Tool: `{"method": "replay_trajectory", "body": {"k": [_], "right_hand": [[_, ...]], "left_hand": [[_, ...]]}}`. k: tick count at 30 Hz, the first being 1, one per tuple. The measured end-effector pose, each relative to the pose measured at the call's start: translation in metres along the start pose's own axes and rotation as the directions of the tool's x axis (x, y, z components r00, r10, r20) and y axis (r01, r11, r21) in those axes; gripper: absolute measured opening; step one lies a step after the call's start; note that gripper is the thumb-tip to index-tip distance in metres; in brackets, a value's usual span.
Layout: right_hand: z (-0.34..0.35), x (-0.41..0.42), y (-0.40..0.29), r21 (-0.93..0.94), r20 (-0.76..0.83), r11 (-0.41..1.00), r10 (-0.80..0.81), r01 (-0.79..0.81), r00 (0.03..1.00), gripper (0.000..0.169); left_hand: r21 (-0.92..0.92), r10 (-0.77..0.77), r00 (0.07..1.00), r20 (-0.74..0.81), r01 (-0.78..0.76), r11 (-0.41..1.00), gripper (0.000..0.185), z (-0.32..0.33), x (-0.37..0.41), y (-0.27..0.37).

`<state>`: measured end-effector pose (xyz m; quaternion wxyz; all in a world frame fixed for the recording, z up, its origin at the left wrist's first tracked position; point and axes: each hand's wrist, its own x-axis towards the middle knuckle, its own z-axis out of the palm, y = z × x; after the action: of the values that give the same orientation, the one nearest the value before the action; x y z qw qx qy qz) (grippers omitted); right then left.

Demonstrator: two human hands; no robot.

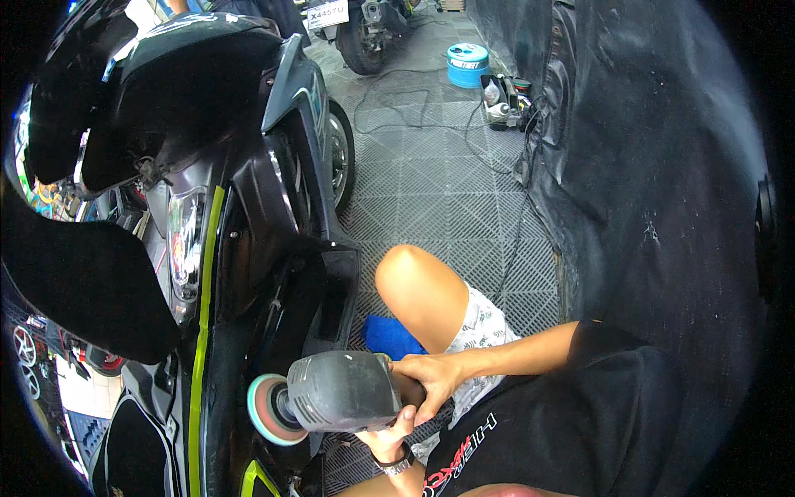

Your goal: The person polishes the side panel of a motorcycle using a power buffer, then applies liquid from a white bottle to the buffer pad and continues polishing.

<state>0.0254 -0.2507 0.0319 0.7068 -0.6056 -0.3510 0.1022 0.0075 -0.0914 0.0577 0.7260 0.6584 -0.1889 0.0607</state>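
Both hands hold a grey-black electric polisher (345, 391). My right hand (436, 380) is wrapped around its rear handle. Underneath the body, my left hand (388, 438), with a metal-banded watch on the wrist, supports it and is partly hidden. The round foam pad (267, 410), teal-rimmed with a reddish backing, is turned toward a dark scooter (248, 205). Whether the pad touches the bodywork cannot be told. Yellow-green masking tape (204, 298) runs along the scooter's side beside a clear light lens (185, 248). More tape (258, 478) edges a lower panel.
A blue cloth (391, 334) lies by my bent knee on the grey grid-tile floor (422, 205). Cables (428, 124) cross it toward a caddy of bottles (504, 105) and a blue round stool (468, 65). Black sheeting (646, 155) hangs at right; another motorcycle (366, 37) stands beyond.
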Motion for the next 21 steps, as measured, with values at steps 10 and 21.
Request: {"method": "replay_trajectory", "body": {"k": [10, 21], "right_hand": [[-0.055, -0.022, -0.023, -0.414, 0.014, 0.908, 0.081, -0.068, 0.997, 0.062], [-0.176, -0.123, -0.055, -0.227, -0.873, 0.972, -0.174, -0.064, 0.455, 0.015]], "left_hand": [[0.130, -0.052, 0.997, -0.061, 0.060, 0.990, 0.087, 0.003, -0.004, -0.027], [0.518, -0.126, 0.974, -0.186, 0.206, 0.830, 0.083, 0.014, -0.005, -0.079]]}}
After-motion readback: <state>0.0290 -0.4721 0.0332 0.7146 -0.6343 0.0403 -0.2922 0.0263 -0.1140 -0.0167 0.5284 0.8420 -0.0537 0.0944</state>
